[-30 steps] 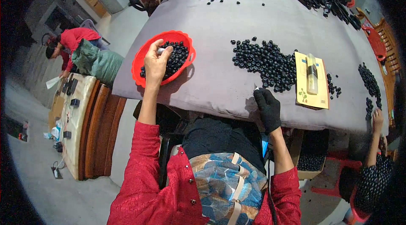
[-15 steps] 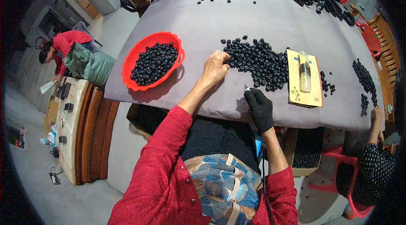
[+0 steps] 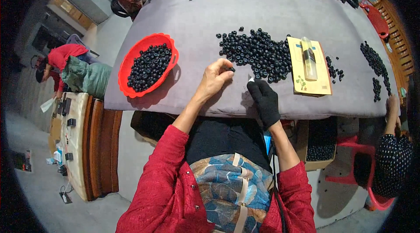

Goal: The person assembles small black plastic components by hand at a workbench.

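My bare left hand (image 3: 212, 79) is just off the near left edge of a pile of small round black parts (image 3: 258, 51). Its thumb and forefinger pinch one small black round part (image 3: 231, 70). My right hand (image 3: 265, 101), in a black glove, is closed around a small knife; only the pale blade tip (image 3: 251, 78) shows, pointing up toward the pile, and the handle is hidden in the fist. The two hands are a short gap apart. To the left, a red scalloped plastic basket (image 3: 123, 77) holds many similar black parts (image 3: 150, 67).
Right of the pile, a clear tube (image 3: 309, 64) lies on a yellow card (image 3: 313, 87). Grey cloth covers the table (image 3: 197, 18). A co-worker's hand (image 3: 393, 106) is by another small pile at right. Below stands a cardboard box (image 3: 321, 164) of black parts, near a red chair (image 3: 345, 179).
My left hand has drawn back from the pile's edge, its fingers now pinching a black part. My right hand still holds the knife nearby. The whole view has shifted slightly.
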The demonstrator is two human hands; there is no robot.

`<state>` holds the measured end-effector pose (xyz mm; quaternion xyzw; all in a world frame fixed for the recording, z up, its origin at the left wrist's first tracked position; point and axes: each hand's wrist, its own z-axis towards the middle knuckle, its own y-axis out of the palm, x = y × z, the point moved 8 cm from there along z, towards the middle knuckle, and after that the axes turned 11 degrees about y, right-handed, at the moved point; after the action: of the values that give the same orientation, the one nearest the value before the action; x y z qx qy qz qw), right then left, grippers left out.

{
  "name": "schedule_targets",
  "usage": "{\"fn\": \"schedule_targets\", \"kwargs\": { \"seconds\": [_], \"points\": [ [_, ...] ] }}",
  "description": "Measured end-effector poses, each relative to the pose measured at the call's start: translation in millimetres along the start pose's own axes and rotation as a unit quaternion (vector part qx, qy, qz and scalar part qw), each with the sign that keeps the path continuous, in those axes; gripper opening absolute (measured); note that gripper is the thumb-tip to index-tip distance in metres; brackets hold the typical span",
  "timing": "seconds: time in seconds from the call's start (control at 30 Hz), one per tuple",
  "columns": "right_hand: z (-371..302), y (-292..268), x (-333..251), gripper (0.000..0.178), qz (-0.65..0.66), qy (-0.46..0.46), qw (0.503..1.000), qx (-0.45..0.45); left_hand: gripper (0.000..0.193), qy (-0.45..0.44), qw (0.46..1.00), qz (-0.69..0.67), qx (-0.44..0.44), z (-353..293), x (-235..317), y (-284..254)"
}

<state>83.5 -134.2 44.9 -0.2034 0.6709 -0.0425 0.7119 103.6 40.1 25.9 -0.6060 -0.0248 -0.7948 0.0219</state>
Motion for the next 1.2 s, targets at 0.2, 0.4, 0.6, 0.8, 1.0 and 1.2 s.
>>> {"fn": "schedule_targets", "kwargs": {
  "seconds": [0.2, 0.4, 0.6, 0.8, 1.0, 1.2],
  "points": [
    [-3.5, -1.3, -16.1, 0.024, -0.078, -0.144, 0.985, 0.053, 0.018, -0.035, 0.993, -0.111, -0.032, -22.8, 16.7, 46.3],
    [-0.8, 0.2, -11.6, 0.02, -0.104, -0.137, 0.984, 0.037, 0.019, -0.041, 0.98, -0.196, -0.016, -26.2, 4.0, 48.6],
    [0.1, 2.0, -11.1, 0.02, -0.112, -0.113, 0.986, 0.046, 0.022, -0.033, 0.972, -0.231, -0.009, -18.5, 2.7, 53.2],
    [0.1, -0.6, -5.8, 0.021, -0.007, -0.043, 0.999, 0.021, 0.019, -0.034, 0.971, -0.234, -0.024, -18.5, -1.7, 50.6],
    [5.1, -5.1, 0.9, 0.022, -0.04, -0.031, 0.998, 0.026, 0.014, -0.079, 0.968, -0.236, 0.007, -28.2, 1.0, 47.4],
    [0.7, 1.0, -2.9, 0.02, -0.129, -0.127, 0.982, 0.052, 0.018, -0.025, 0.964, -0.264, -0.031, -27.1, -0.3, 52.9]
  ]
}}
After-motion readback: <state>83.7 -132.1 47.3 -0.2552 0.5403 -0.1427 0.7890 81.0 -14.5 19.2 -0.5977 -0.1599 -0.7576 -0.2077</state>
